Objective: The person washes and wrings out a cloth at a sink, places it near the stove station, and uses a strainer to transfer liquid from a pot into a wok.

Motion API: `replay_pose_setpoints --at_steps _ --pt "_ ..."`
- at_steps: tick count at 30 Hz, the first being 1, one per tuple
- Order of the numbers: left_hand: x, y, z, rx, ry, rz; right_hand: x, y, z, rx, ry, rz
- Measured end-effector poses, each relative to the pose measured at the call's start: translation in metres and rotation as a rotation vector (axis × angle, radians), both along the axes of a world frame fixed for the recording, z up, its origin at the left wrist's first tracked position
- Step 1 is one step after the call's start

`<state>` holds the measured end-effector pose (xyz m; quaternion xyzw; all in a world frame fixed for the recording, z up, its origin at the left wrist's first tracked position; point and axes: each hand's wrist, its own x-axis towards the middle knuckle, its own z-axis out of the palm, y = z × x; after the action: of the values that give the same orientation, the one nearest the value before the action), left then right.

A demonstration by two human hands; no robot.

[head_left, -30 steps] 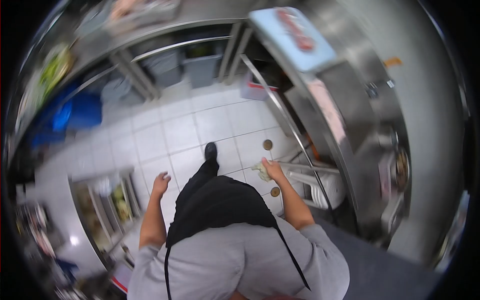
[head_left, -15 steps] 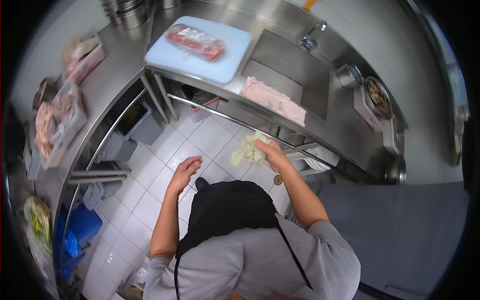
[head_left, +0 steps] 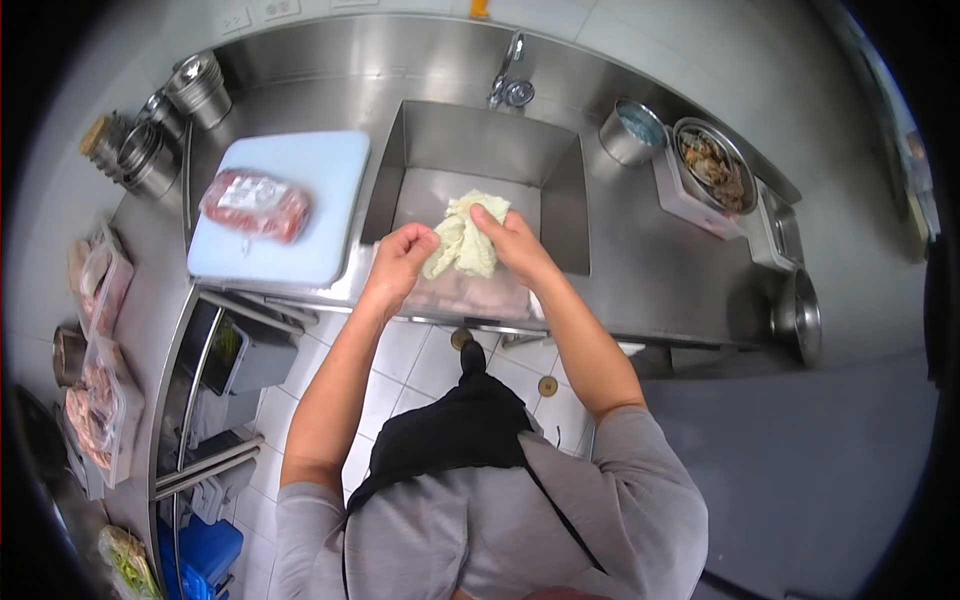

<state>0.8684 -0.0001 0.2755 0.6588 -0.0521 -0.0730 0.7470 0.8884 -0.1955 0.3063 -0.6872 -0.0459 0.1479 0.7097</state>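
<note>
A crumpled pale yellow-green cloth (head_left: 465, 245) is held up over the front of the sink (head_left: 490, 140). Bunched in my right hand (head_left: 517, 247), it hangs down between my two hands. The closed fingers of my left hand (head_left: 400, 262) pinch its left edge. Just below, a pink cloth (head_left: 470, 297) lies along the sink's front rim, partly covered by the yellow-green one. Left of the sink, a plastic-wrapped piece of red meat (head_left: 258, 207) with a white label rests on a light blue cutting board (head_left: 335, 165).
Behind the sink is a faucet (head_left: 512, 88). To the right stand a metal pot (head_left: 633, 133) and a bowl of brownish food (head_left: 715, 165). Metal containers (head_left: 198, 90) and plastic tubs of raw meat (head_left: 120, 420) line the left counter.
I have come closer to the sink, and the cloth has moved from above the floor to over the sink's front. My left hand has risen to the cloth and taken its edge.
</note>
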Motion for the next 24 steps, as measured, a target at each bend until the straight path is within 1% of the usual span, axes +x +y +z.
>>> replay_pose_setpoints --at_steps 1,2,3,4,5,8,10,11,14,15,17,18,20,22,23,24 --pt "0.018 -0.014 -0.003 -0.023 -0.02 0.058 0.025 -0.013 -0.008 0.006 0.029 0.011" --pt "0.035 -0.027 -0.004 -0.045 -0.04 0.118 0.053 -0.025 -0.023 -0.023 -0.029 -0.047" --pt "0.053 -0.038 -0.004 -0.002 -0.03 0.103 0.083 -0.035 -0.041 -0.053 -0.08 -0.102" --pt "0.071 -0.047 -0.003 0.042 -0.015 0.093 0.108 -0.041 -0.046 -0.082 -0.127 -0.151" --pt "0.09 -0.054 -0.002 0.085 0.001 0.087 0.137 -0.05 -0.046 -0.211 -0.066 -0.125" --pt "0.136 -0.076 -0.004 0.137 0.064 0.147 0.244 -0.063 -0.092 -0.384 -0.225 -0.257" --pt "0.158 -0.089 -0.005 0.126 0.143 0.2 0.292 -0.056 -0.091 -0.514 -0.524 -0.513" --pt "0.166 -0.096 -0.003 0.048 0.211 0.214 0.31 -0.054 -0.091 -0.576 -0.676 -0.644" --pt "0.19 -0.107 -0.011 -0.002 0.243 0.195 0.345 -0.069 -0.089 -0.939 -0.615 -0.068" --pt "0.202 -0.106 -0.022 -0.038 0.262 0.178 0.346 -0.067 -0.085 -0.862 -0.492 -0.036" --pt "0.216 -0.116 -0.02 -0.073 0.31 0.236 0.331 -0.062 -0.079 -0.71 -0.234 0.023" --pt "0.224 -0.123 -0.02 -0.092 0.331 0.268 0.316 -0.061 -0.085 -0.458 -0.064 0.007" --pt "0.247 -0.137 -0.044 -0.145 0.301 0.262 0.274 -0.065 -0.096 0.036 0.281 -0.024" --pt "0.264 -0.151 -0.054 0.172 0.228 0.216 0.254 -0.073 -0.117 0.233 0.146 -0.14" --pt "0.267 -0.159 -0.059 0.185 0.139 0.164 0.25 -0.082 -0.116 0.183 0.191 -0.173" --pt "0.274 -0.164 -0.075 0.254 0.02 0.149 0.25 -0.094 -0.113 0.131 0.235 -0.193"
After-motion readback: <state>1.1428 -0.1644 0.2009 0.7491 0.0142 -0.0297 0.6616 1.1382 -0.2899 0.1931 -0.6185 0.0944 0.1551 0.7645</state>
